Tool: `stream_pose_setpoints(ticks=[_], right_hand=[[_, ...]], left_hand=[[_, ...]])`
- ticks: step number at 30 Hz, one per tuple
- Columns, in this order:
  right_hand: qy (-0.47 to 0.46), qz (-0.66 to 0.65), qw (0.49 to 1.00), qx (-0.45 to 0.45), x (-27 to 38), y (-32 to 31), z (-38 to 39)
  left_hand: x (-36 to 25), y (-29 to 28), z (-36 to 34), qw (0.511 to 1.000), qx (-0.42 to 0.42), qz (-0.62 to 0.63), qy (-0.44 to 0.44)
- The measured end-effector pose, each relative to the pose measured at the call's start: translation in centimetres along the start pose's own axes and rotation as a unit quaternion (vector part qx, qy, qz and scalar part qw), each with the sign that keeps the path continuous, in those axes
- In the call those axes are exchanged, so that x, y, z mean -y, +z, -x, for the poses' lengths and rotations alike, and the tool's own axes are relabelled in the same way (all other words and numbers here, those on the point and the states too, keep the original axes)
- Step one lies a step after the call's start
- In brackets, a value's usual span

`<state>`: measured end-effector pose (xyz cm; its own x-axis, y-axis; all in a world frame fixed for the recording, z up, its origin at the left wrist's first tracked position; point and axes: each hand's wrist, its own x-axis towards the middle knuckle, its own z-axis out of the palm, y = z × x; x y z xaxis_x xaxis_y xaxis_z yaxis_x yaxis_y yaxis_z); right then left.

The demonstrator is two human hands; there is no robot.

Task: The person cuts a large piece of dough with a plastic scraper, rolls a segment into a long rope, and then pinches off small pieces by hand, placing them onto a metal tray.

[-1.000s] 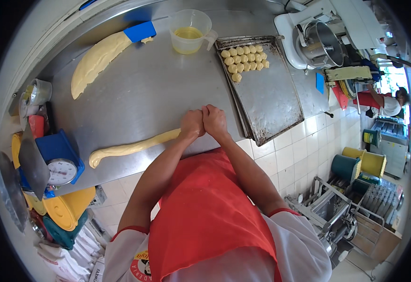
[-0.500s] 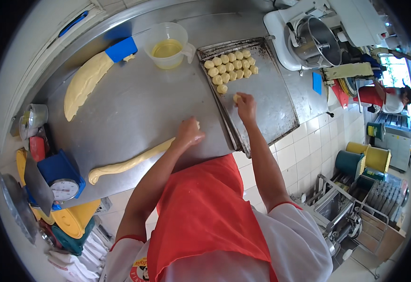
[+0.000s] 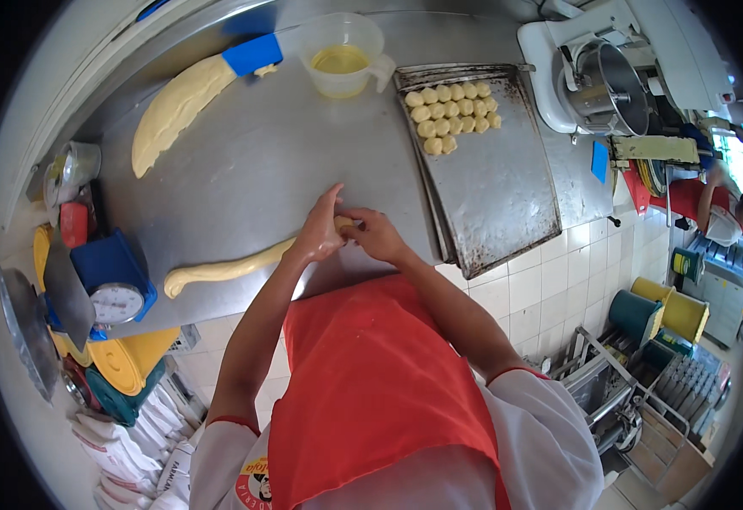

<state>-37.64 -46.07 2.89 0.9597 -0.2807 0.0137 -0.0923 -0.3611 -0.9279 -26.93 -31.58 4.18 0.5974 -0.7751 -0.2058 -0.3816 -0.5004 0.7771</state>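
A long rope of pale yellow dough (image 3: 231, 267) lies along the near side of the steel table. My left hand (image 3: 320, 231) is wrapped around its right end, with a fingertip pointing up and away. Against it, my right hand (image 3: 377, 235) pinches the tip of dough that pokes out of the left hand. To the right, small dough balls (image 3: 450, 110) sit in rows at the far end of a dark-rimmed baking tray (image 3: 507, 195). A large slab of dough (image 3: 176, 106) rests at the far left, a blue scraper (image 3: 252, 55) touching its upper end.
A clear measuring jug (image 3: 342, 59) of yellow liquid stands at the back. Beyond the tray is a mixer with a steel bowl (image 3: 614, 89). A dial scale (image 3: 117, 301) and blue bin (image 3: 112, 263) flank the table's left end. Another person (image 3: 716, 204) stands far right.
My right hand has left the tray, where one more dough ball now sits, and come to the rope's end beside my left hand. The whole view has shifted slightly.
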Motion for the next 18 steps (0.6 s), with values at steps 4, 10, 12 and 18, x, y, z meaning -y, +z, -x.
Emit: stream_pose_setpoints(ticks=[4,10,12,18], right_hand=[[0.211,-0.084,0.973,0.023,1.6,3.6,-0.3],[0.128,0.214,0.965,-0.078,2.4,5.5,-1.7],[0.152,0.276,0.948,-0.039,0.0,4.9,-1.4],[0.247,-0.178,0.940,0.152,4.4,-3.1,3.1]], left_hand=[[0.9,-0.9,1.5,0.996,0.068,0.031,-0.050],[0.4,0.8,0.7,0.974,0.064,-0.170,-0.134],[0.0,0.8,0.0,0.973,0.072,-0.198,-0.097],[4.3,-1.5,-4.4,0.958,0.032,-0.071,-0.276]])
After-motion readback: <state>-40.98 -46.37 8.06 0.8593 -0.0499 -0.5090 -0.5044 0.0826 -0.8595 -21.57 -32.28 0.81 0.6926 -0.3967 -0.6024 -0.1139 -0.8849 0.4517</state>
